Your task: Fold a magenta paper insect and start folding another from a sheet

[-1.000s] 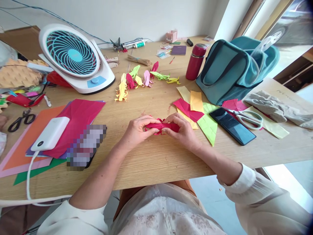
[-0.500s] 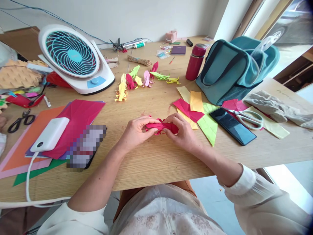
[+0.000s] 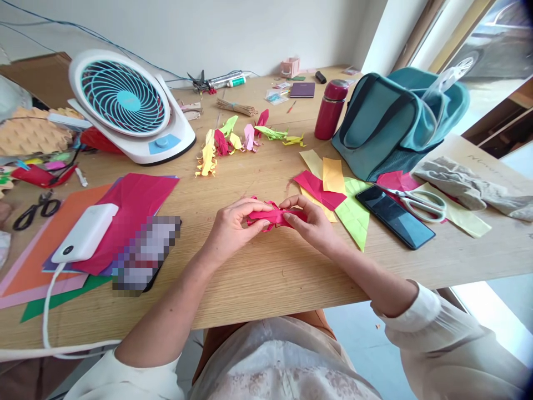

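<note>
Crimson folded paper point(image 3: 275, 214), seemingly plain

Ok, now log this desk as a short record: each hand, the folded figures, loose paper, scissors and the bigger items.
Left hand: holds the left end of the red folded paper between thumb and fingers
Right hand: grips the right end
Folded figures: grouped beyond the hands; yellow, green, red, pink
Loose paper pieces: right of the hands
Light-handled scissors: beside the dark phone
Black-handled scissors: far left
Fan: back left
Red flask: beside the teal bag
</note>
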Available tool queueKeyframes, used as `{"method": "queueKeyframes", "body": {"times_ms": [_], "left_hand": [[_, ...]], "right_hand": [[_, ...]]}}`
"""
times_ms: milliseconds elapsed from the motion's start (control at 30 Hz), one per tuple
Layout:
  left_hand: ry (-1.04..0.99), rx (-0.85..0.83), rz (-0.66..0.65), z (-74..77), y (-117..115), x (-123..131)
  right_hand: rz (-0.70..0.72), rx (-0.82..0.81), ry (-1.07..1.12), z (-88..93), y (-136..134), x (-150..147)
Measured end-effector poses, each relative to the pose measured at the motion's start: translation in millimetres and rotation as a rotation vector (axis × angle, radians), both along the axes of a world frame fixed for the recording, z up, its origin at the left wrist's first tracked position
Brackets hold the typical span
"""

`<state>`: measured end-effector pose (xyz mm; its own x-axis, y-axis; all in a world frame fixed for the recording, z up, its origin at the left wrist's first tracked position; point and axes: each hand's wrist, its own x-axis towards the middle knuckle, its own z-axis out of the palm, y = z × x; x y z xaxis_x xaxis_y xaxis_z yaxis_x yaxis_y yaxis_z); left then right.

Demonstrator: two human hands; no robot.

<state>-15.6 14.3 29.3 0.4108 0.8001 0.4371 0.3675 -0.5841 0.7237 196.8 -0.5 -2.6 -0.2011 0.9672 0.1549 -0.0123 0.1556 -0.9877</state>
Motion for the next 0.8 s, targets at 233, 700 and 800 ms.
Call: {"method": "queueKeyframes", "body": {"times_ms": [233, 700, 800], "left_hand": [[0.037, 0.076, 0.018, 3.5, -3.9, 1.8], [0.123, 0.259, 0.093, -11.8, -4.5, 6.5], [0.120, 0.278, 0.130, -12.0, -4.0, 7.4]], "right_hand": [[-0.016, -0.101, 0.132, -0.7, 0.7, -3.1], [-0.066, -0.106, 0.095, -2.4, 2.1, -3.7], [-0.068, -0.169, 0.117, -3.1, 4.5, -0.9]]}}
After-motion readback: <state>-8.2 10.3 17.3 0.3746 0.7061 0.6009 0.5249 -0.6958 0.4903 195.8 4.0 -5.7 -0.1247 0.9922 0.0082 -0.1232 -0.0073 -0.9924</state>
